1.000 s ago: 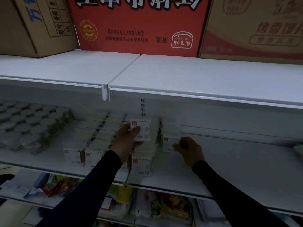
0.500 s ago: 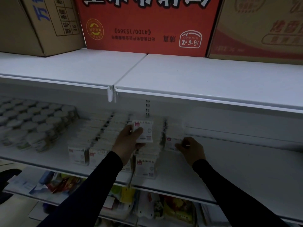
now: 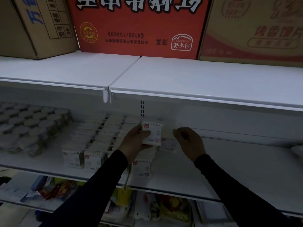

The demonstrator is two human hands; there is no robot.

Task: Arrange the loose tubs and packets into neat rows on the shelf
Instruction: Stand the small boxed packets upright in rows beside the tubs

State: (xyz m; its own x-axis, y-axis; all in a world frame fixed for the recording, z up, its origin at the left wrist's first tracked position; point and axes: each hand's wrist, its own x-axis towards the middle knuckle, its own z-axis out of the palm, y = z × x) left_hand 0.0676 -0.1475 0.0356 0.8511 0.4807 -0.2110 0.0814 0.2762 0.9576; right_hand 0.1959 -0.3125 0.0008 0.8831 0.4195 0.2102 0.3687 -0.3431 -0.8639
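Left hand (image 3: 134,141): fingers (image 3: 145,134) wrapped round the side of a small white packet (image 3: 153,134), thumb over its face, packet held upright and lifted above the row beneath. Right hand (image 3: 188,141): fingers curled and drawn together just right of a second packet (image 3: 168,143) standing on the shelf (image 3: 229,169); cannot tell whether holding anything or touching that packet.

Handling, judged: light, boxy, fairly stiff card or film; slim enough to tip over when stood on edge. Best taken by the two narrow sides, as now, and set down square against its neighbour.

Further out: finished rows of like packets (image 3: 91,159) to the left, front ones face-out; beyond them, packed round tubs (image 3: 24,128), blurred. Bare shelf to the right.

Writing: small red mark at top left of each packet, unreadable. Above, red carton (image 3: 139,25) stored upside down, large white Chinese characters, number "4100/15369" legible inverted, round-topped logo. Brown carton (image 3: 37,25) at left shows "36" and blue characters.
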